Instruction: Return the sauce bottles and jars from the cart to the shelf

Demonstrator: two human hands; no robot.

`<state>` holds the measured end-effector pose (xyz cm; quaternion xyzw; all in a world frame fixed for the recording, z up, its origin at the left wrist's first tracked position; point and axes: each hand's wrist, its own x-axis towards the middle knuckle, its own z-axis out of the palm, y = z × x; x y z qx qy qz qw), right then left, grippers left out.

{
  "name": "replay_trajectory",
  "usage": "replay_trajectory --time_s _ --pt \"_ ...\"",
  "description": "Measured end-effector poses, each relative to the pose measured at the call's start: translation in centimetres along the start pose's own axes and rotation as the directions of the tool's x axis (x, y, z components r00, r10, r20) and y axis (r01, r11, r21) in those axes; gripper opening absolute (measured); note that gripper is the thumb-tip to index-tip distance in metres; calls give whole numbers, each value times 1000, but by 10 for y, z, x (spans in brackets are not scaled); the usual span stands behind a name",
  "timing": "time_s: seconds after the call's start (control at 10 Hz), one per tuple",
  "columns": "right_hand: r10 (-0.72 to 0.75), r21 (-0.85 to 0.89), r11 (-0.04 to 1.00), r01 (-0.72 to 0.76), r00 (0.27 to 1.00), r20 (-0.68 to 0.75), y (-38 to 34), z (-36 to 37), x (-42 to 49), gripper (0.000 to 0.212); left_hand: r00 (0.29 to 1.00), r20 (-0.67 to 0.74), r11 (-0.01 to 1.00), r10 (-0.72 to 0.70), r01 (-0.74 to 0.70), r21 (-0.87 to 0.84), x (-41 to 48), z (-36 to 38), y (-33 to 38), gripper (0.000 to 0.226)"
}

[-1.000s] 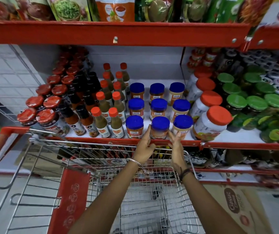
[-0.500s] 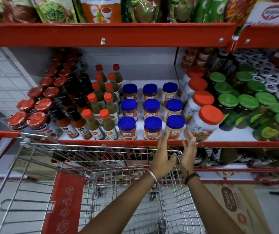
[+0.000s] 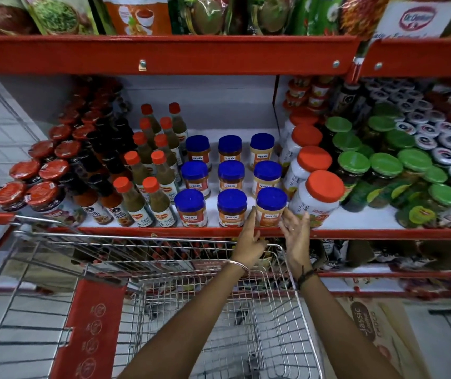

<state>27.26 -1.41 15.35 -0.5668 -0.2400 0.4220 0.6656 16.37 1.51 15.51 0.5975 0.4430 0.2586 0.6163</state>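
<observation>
Blue-lidded jars stand in three rows on the white shelf (image 3: 355, 218). The front-right blue-lidded jar (image 3: 271, 205) sits at the shelf's red front edge. My left hand (image 3: 249, 239) is just left of that jar, fingers apart, fingertips touching its lower left side. My right hand (image 3: 296, 233) is open beside its right side, palm toward the jar. Neither hand grips it. The wire cart (image 3: 164, 269) is below the shelf; the part of its basket I can see holds nothing.
Orange-capped sauce bottles (image 3: 147, 198) and red-lidded jars (image 3: 38, 192) fill the shelf's left. White jars with orange lids (image 3: 320, 198) lean right of my right hand, with green-lidded jars (image 3: 383, 165) beyond. A red shelf (image 3: 164, 54) runs overhead. A cardboard box (image 3: 369, 329) sits lower right.
Both hands shifted right from the front-middle jar to either side of the front-right jar. The view moved slightly right and closer.
</observation>
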Motion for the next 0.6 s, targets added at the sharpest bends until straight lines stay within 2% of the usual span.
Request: replay_trajectory --time_s 0.1,0.2,0.3,0.4,0.5,0.6 --pt "17 -8 1000 -17 1000 -11 -2 0 -2 112 1000 -5 1000 -2 2 -15 -1 -1 -1 88" --pt "37 -17 999 -37 999 -34 0 -1 -3 87 1000 15 1000 -15 16 -26 -6 -3 1 86" --pt "34 -22 999 -35 999 -30 -8 3 -9 90 999 47 1000 4 -5 19 -8 -7 4 84" --pt "18 -49 999 -19 1000 -26 -8 3 -17 109 997 78 996 28 -34 83 -21 -11 18 78" --pt "5 -164 986 -11 999 -35 -21 2 -45 92 990 39 985 137 -141 97 -42 -15 28 68" --pt "13 -244 969 -43 992 -124 6 -25 -85 59 939 -50 923 340 -323 208 -60 -35 60 58"
